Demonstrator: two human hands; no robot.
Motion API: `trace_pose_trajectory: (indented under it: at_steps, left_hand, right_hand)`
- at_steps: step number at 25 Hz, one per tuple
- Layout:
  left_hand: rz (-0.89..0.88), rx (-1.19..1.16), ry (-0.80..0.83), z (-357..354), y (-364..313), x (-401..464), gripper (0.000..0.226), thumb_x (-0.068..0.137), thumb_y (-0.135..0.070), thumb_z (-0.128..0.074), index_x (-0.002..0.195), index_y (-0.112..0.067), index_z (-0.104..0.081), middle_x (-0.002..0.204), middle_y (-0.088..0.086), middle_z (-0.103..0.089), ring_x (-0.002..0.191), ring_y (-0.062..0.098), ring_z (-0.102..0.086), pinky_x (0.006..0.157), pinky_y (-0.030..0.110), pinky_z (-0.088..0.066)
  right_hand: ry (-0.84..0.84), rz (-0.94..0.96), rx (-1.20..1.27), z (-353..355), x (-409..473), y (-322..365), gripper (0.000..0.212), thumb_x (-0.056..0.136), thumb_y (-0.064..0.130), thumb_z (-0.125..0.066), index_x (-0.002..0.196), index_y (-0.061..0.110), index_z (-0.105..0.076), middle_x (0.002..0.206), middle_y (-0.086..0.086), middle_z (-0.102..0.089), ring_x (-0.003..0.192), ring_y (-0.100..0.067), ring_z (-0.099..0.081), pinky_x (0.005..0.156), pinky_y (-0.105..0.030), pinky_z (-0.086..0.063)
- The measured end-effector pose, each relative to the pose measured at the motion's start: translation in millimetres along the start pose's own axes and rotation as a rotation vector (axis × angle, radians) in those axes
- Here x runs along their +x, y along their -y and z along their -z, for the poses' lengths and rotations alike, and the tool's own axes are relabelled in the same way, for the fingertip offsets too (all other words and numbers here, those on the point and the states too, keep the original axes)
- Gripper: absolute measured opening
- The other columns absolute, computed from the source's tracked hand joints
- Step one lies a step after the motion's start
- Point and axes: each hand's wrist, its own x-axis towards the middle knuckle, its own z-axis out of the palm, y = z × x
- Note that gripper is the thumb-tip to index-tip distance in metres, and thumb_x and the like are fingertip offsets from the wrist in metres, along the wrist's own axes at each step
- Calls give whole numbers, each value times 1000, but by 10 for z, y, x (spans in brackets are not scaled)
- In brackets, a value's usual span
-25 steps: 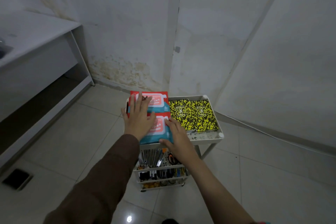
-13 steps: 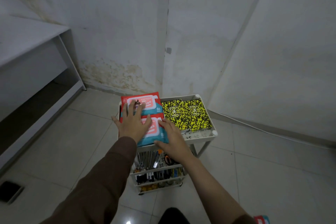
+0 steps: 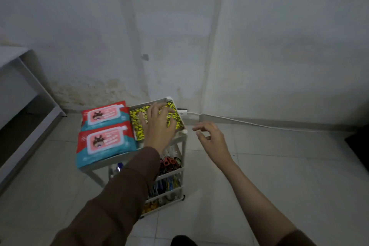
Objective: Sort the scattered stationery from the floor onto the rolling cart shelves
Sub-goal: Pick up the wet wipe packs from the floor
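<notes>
Both hands have left the wipes packs since the earlier frames: the left hand (image 3: 158, 126) now lies across the yellow-and-black notebooks (image 3: 139, 124) on the right half of the cart's (image 3: 180, 142) top shelf, fingers spread and touching the covers, gripping nothing. Off the cart's right edge, the right hand (image 3: 211, 140) hangs in the air above the floor (image 3: 279, 166), fingers loosely curled and empty.

Two red-and-teal wipes packs (image 3: 105, 132) lie side by side on the left half of the top shelf, the nearer one jutting past the front rim. They sit just beside the notebooks.

On the second shelf, red-handled scissors (image 3: 169, 163) show beside the brown sleeve (image 3: 119, 195). Lower down, pens (image 3: 165, 184) in blue and other colours fill a shelf, and the bottom shelf holds small yellow items too blurred to tell.

A white cable (image 3: 259, 124) runs along the foot of the wall to a socket just behind the cart. A white surface (image 3: 12, 56) stands at the left.
</notes>
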Motion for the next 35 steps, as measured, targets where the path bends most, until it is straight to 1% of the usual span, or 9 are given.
trace_pose_trajectory:
  at_steps: [3,6,14,18,24,28,32,34,35]
  left_hand:
    - [-136,-32,120,-537,-696,-320,18,83,-13,-54,98,-19,-63,108,3,-58,113,23,-48,103,40,-28]
    - [-171,-85,335,-1159,-1375,-695,19,87,-13,-51,99,-17,-65,109,3,-60,109,23,-50,94,32,-33]
    - [-156,-137,764,-2610,-2219,-1487,18,90,-14,-47,100,-17,-63,108,0,-62,107,21,-50,95,36,-39]
    - [-133,-91,880,-3611,-1918,-1872,18,91,-16,-47,99,-20,-62,108,-2,-62,105,18,-51,94,36,-41]
    - [-164,-82,1011,-5550,-1045,-2686,19,93,-15,-46,104,-19,-61,111,-2,-62,106,14,-51,89,25,-42]
    - [-162,-114,1088,-6731,-505,-3213,23,94,-15,-46,114,-17,-57,118,-1,-58,109,12,-48,87,18,-37]
    - [-263,-69,1192,-7688,-129,-3701,35,95,-19,-45,130,-21,-46,133,-1,-49,121,13,-44,98,23,-37]
    - [-363,-37,1256,-8086,-20,-3916,41,96,-20,-44,137,-21,-39,141,-1,-43,128,13,-39,106,27,-33]
    - [-408,-29,1286,-8257,22,-4006,44,96,-21,-44,139,-22,-36,144,-2,-40,131,13,-37,108,28,-30]
  right_hand:
    - [-98,-54,7,797,-263,-405,19,86,-2,-56,88,14,-66,97,0,-59,86,-8,-58,59,-4,-39]
    - [-196,-159,-19,1641,-623,-916,18,86,-2,-55,87,12,-66,96,1,-60,80,3,-56,60,-4,-39]
    - [-345,-516,-63,2828,-1608,-2252,17,88,-3,-52,89,10,-64,97,-2,-64,80,-6,-55,70,-1,-40]
    - [-460,-701,-68,2736,-2075,-3303,15,89,-2,-52,87,11,-61,96,-7,-65,77,-3,-55,63,1,-41]
    - [-600,-964,9,1943,-2823,-5357,8,91,4,-53,95,4,-60,105,-15,-62,80,-12,-57,52,2,-41]
    - [-680,-1100,49,1423,-3191,-6583,13,91,12,-57,102,6,-59,107,-11,-63,76,-4,-56,49,-1,-39]
    - [-568,-1161,-36,1153,-3364,-7676,34,91,18,-57,123,6,-51,124,-11,-57,100,-14,-54,71,-13,-44]
    - [-515,-1174,-159,1153,-3353,-8161,47,91,23,-58,134,9,-42,135,-13,-49,118,-23,-50,92,-31,-45]
    - [-456,-1201,-246,1167,-3341,-8376,55,91,27,-58,139,13,-36,141,-12,-42,128,-26,-42,101,-41,-40]
